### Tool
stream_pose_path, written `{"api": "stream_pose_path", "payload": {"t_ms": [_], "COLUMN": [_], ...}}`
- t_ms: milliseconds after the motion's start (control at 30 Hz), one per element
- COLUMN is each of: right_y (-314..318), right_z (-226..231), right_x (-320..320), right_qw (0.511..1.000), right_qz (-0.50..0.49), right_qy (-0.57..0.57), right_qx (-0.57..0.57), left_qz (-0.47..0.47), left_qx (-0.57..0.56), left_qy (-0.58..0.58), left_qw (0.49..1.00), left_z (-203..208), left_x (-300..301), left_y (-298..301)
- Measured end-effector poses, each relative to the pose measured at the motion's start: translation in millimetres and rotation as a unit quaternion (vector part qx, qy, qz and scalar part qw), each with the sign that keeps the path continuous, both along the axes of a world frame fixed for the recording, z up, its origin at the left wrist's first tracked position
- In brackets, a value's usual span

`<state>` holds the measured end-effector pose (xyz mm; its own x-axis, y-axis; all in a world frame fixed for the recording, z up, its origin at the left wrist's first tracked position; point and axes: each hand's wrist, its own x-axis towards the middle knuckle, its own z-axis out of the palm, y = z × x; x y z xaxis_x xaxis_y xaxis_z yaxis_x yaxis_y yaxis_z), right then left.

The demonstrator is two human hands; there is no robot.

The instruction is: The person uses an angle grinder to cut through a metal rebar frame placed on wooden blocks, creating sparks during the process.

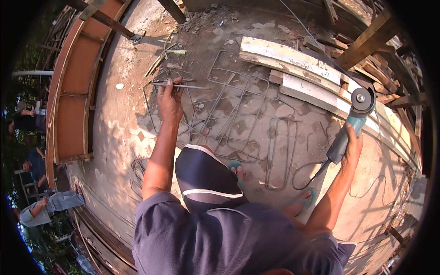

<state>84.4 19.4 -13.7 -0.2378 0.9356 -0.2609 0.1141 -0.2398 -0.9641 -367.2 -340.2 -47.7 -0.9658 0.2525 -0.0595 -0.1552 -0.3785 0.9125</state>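
Observation:
My left hand (pixel 169 103) is stretched forward, its fingers closed round a thin steel rod (pixel 195 87) that lies crosswise in the grip. Just beyond and below it, several bent steel bars (pixel 229 110) form open rectangular loops on the ground. Out to the right, my right hand (pixel 353 144) grips the body of a teal and dark angle grinder (pixel 348 133). The grinder's round disc and guard (pixel 362 98) point away from me, above the white beams. I cannot tell whether the disc is spinning. A dark power cord (pixel 302 176) trails from its rear end toward the ground.
White-painted beams (pixel 293 55) lie at the far right, beside piled timber (pixel 385 78) and a slanting wooden post (pixel 366 39). A long reddish-brown wooden panel frame (pixel 73 96) stands at the left. People (pixel 39 211) are beyond it. My sandalled foot (pixel 236 169) is near the bent bars.

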Motion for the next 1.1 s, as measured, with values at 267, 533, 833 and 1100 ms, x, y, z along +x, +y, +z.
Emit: {"api": "stream_pose_path", "payload": {"t_ms": [267,533,833,1100], "right_y": [-4.0,-5.9,-6.0,-11.3], "right_z": [-4.0,4.7,-7.7,-15.8], "right_x": [-7.0,0.9,10.0,18.6], "right_qw": [1.000,1.000,0.998,0.999], "right_qz": [0.011,-0.004,-0.033,-0.032], "right_qy": [0.015,0.030,0.047,0.032], "right_qx": [-0.002,0.010,-0.003,-0.028], "left_qz": [-0.057,-0.246,-0.346,-0.105], "left_qx": [0.194,-0.027,-0.136,-0.513], "left_qy": [0.006,0.015,-0.216,0.141], "left_qw": [0.979,0.969,0.903,0.840], "left_z": [18.8,130.6,14.8,-129.8], "left_x": [-43.5,18.7,78.7,143.7], "left_y": [10.0,100.0,282.7,235.9]}}
